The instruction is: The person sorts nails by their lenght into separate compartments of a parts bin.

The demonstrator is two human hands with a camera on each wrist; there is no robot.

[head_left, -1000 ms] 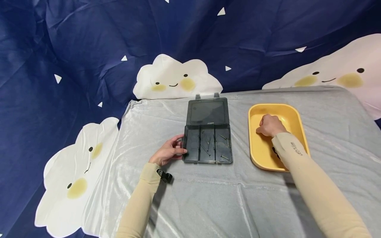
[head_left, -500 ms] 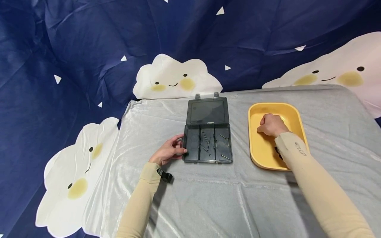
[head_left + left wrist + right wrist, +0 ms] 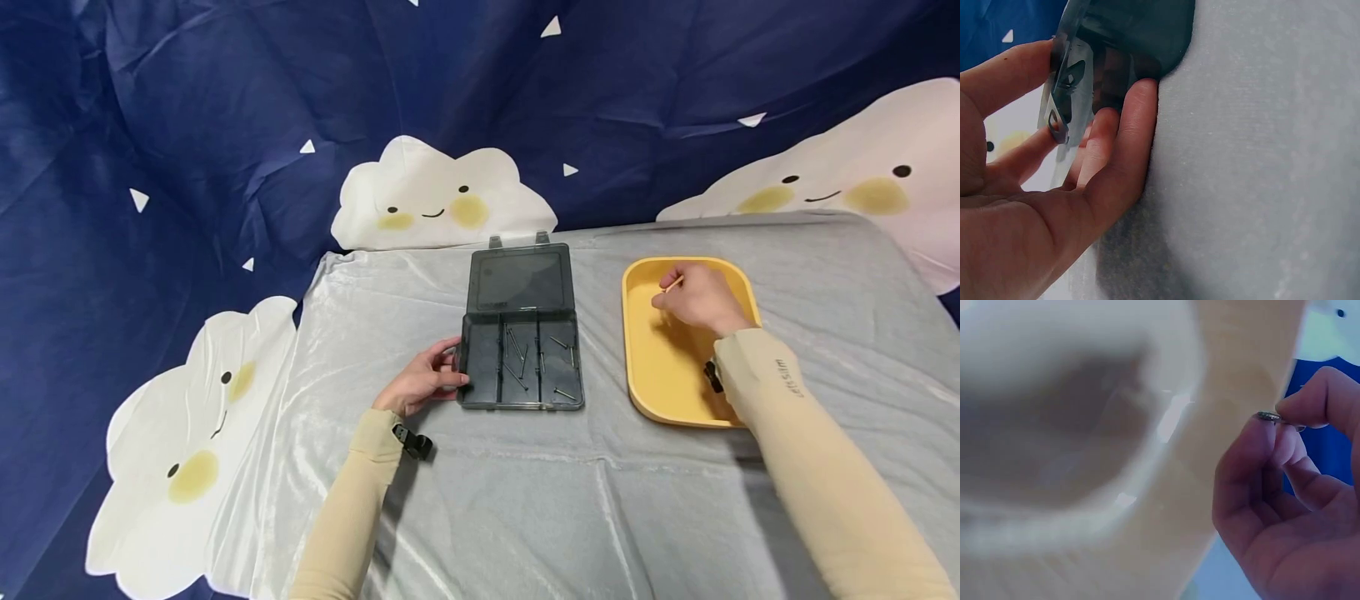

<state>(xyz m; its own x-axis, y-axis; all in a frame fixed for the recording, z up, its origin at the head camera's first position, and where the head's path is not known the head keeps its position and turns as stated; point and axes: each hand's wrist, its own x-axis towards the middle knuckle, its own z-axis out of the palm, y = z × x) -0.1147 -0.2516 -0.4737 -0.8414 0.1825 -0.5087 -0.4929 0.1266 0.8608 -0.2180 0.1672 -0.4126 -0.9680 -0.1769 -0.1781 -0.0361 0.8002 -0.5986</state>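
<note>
An open dark translucent compartment box (image 3: pixel 480 362) lies on the cloth with its lid (image 3: pixel 520 279) folded back. Several screws (image 3: pixel 565 393) are in its middle and right compartments; the left one shows a bare floor. My left hand (image 3: pixel 422 380) holds the box's left side, with thumb and fingers around the edge in the left wrist view. Over the yellow bin (image 3: pixel 636 367), my right hand (image 3: pixel 703 296) pinches a small screw (image 3: pixel 1269 416) between thumb and fingertips. Its head shows in the right wrist view, while most of the shank is hidden by the fingers.
Grey velvety cloth (image 3: pixel 525 500) covers the table under box and bin. Behind it hangs a navy curtain (image 3: pixel 465 83) with white clouds. The bin's raised wall surrounds the right hand's area, and a gap of cloth separates bin from box.
My right hand has risen from the bin floor and shifted slightly back and right, its fingertips now showing with a thin piece between them. The left hand and box hold still.
</note>
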